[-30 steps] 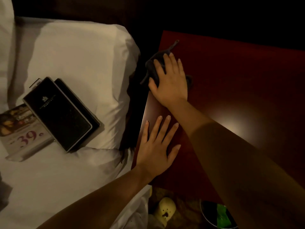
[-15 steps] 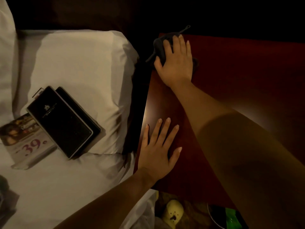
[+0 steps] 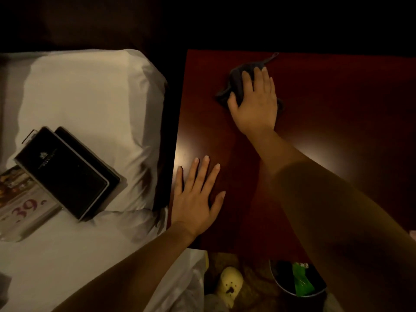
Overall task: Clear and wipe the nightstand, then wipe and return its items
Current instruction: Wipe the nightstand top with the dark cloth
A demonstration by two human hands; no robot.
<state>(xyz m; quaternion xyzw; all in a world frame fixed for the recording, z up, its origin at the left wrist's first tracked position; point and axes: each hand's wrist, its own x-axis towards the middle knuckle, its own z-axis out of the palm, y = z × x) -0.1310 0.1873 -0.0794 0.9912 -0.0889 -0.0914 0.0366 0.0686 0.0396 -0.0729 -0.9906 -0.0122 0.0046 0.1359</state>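
Right hand [image 3: 254,104] presses a dark grey cloth [image 3: 236,84] flat-fingered on the red-brown wooden nightstand [image 3: 337,109]; left hand [image 3: 195,199] splayed flat near its left edge

bed [image 3: 67,255]: white sheets | pillow [image 3: 90,97]: white | wall [image 3: 202,19]: dark | light: dim, warm

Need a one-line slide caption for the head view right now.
Right hand presses a dark cloth on the red nightstand, left hand flat near its edge.
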